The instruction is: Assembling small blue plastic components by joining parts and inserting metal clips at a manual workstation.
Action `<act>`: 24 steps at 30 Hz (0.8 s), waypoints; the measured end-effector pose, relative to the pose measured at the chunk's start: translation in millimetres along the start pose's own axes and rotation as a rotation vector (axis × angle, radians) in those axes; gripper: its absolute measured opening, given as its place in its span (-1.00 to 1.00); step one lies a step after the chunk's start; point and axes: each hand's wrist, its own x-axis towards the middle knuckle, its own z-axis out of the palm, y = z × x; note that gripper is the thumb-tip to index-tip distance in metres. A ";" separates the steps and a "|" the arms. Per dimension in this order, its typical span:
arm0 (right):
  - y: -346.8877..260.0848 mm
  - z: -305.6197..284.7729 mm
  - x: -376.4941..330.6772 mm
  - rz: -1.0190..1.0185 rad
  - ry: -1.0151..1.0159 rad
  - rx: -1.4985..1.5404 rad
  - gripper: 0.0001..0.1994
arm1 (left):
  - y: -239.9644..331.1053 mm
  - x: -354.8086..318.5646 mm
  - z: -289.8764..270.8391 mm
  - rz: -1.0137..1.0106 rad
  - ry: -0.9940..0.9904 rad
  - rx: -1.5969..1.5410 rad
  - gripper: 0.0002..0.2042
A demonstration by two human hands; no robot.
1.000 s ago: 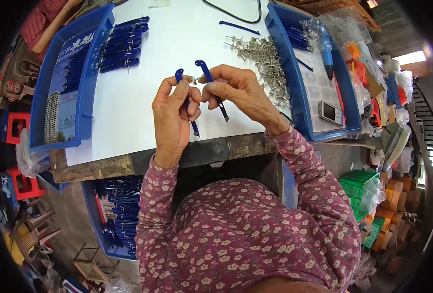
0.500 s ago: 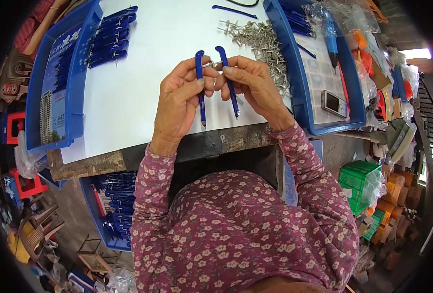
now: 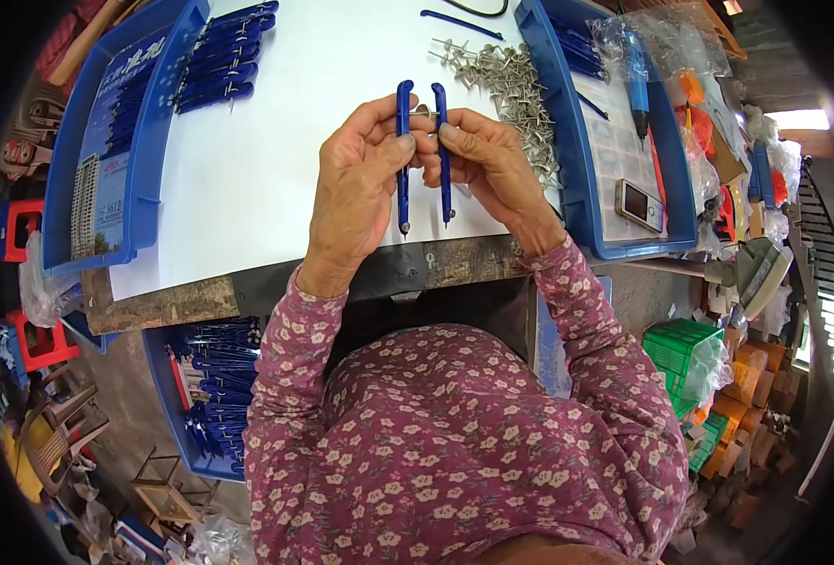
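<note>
Over the white-covered table (image 3: pixel 285 188), my left hand (image 3: pixel 351 188) pinches a slim blue plastic bar (image 3: pixel 404 113) with a hooked top. A matching blue bar (image 3: pixel 439 102) is gripped in my right hand (image 3: pixel 506 174). Both bars stand nearly parallel, their tips toward me. A small metal pin with a round disc (image 3: pixel 424 110) bridges them near the top; the fingers partly hide how it sits in each bar. Just beyond my right hand lies a pile of metal disc pins (image 3: pixel 506 80). One loose blue bar (image 3: pixel 459 24) lies farther back.
At the left, several joined blue pieces (image 3: pixel 219 66) lie beside a blue tray (image 3: pixel 139 212). Another blue tray (image 3: pixel 582 202) on the right holds blue bars, an electric screwdriver (image 3: pixel 637 80) and a mobile phone (image 3: pixel 640 205). Below the table, a bin (image 3: pixel 168 395) contains blue pieces.
The two blue bars have come closer together and turned nearly parallel, with the disc pin between them. Both hands appear slightly farther right in the picture, the left more so.
</note>
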 end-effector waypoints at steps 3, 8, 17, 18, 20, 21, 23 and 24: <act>-1.7 5.2 0.1 0.033 -0.008 -0.007 -0.74 | 2.3 -3.1 0.9 0.007 0.014 0.023 -0.68; -1.9 8.5 -0.5 0.045 -0.023 -0.023 -0.74 | 3.9 -5.9 -1.8 0.005 0.020 0.031 -0.68; -10.3 19.5 -7.1 -0.064 -0.024 -0.287 -0.73 | 5.2 -6.5 -20.1 -0.050 0.041 -0.067 -0.71; -12.5 22.9 -8.7 -0.104 -0.020 -0.371 -0.72 | 4.1 -6.4 -23.2 -0.057 0.037 -0.068 -0.71; -17.0 28.4 -11.7 -0.111 -0.004 -0.388 -0.72 | 1.4 -7.5 -29.7 -0.136 -0.001 -0.176 -0.72; -18.9 30.5 -14.3 -0.143 -0.020 -0.459 -0.72 | -1.5 -8.0 -28.5 -0.163 0.028 -0.171 -0.71; -23.1 39.0 -17.2 -0.168 -0.054 -0.544 -0.72 | -6.9 -9.3 -33.1 -0.175 -0.007 -0.241 -0.72; -24.5 42.5 -19.0 -0.169 -0.056 -0.540 -0.72 | -9.8 -10.1 -35.8 -0.185 -0.043 -0.313 -0.72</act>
